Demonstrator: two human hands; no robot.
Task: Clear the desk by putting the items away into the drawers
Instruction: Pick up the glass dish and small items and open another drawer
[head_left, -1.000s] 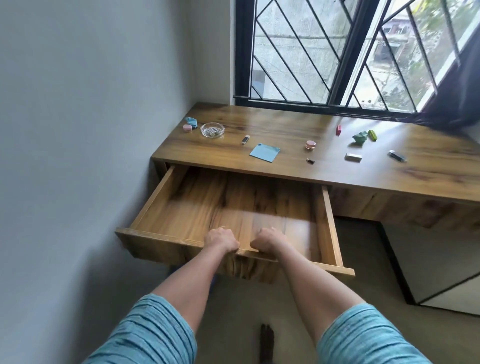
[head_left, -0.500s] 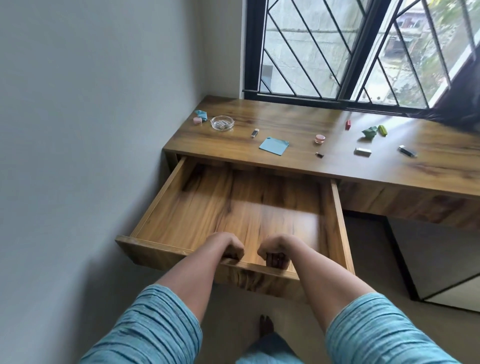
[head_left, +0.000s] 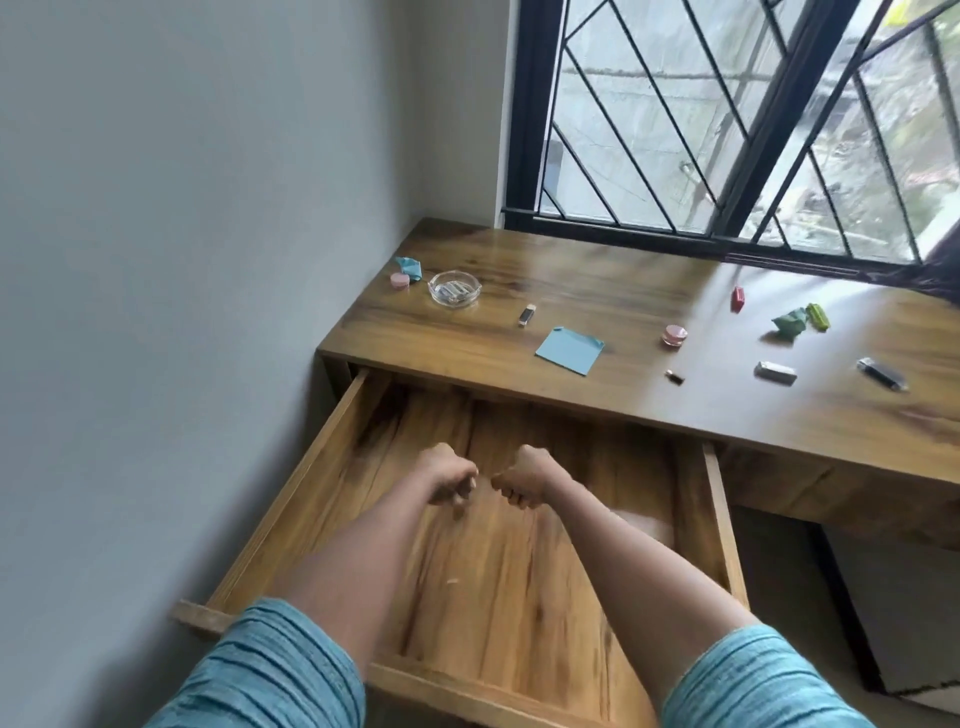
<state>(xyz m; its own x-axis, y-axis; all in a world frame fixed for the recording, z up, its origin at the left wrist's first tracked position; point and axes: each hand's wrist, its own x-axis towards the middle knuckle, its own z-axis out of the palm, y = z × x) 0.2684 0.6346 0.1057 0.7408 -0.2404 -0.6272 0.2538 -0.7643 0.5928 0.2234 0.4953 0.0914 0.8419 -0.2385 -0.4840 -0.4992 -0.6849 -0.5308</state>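
Desk (head_left: 597, 306): wooden, set in a corner below a barred window (head_left: 727, 130), grey wall to its left.

Drawer (head_left: 698, 499): pulled far out from under the desk's left part, wooden inside, nothing visible lying in it.

Left hand (head_left: 449, 478): curled loosely, fingers bent inward, holding nothing, above the drawer floor (blurred).

Right hand (head_left: 519, 480): likewise curled and holding nothing, just beside the left hand, knuckles nearly meeting. Both forearms are bare below blue sleeves (head_left: 270, 670).

Items on the desk, left to right:
- Teal wrapper (head_left: 409, 266), crumpled, at the far left corner.
- Pink jar (head_left: 400, 280), touching or just beside the wrapper.
- Glass dish (head_left: 453, 289), clear, with small pale pieces inside (too small to tell what).
- Small stick (head_left: 527, 315), pale with a dark end, right of the dish.
- Blue note (head_left: 569, 349), square, flat, one corner curled, near the front edge.
- Second pink jar (head_left: 674, 335), right of the note.
- Tiny dark piece (head_left: 675, 376), near the front edge (kind cannot be told).
- Red piece (head_left: 738, 299), near the window.
- Green wrapper (head_left: 789, 325), crumpled, with a lime block (head_left: 817, 316) just beside it.
- Silver bar (head_left: 775, 372), lying flat.
- Dark bar (head_left: 881, 373), near the right edge of view.
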